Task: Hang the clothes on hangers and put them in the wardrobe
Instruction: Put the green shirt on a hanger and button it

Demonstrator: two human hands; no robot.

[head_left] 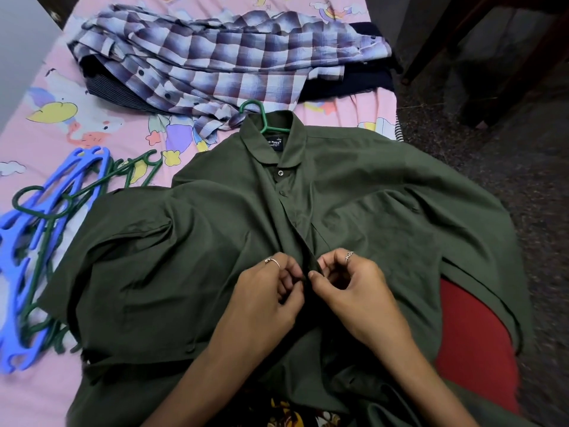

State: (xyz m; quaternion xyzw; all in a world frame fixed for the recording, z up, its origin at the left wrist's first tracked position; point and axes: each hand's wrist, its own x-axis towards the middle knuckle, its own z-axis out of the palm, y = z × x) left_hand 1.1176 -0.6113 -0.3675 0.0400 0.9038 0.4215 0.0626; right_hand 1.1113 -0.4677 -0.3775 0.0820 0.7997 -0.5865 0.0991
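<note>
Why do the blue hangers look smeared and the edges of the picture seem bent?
Head view: the blue hangers at the left edge are motion-blurred; the wide lens curves the bed edges; the green shirt and both hands at centre stay sharp; lighting is dim and soft, without glare.

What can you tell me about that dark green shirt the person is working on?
The green shirt lies face up on the pink bedsheet, collar away from the person, hem over their lap. It looks like plain woven cloth, creased. A green hanger hook pokes out of the collar, above a dark label. The left hand and right hand pinch the button placket midway.
</note>
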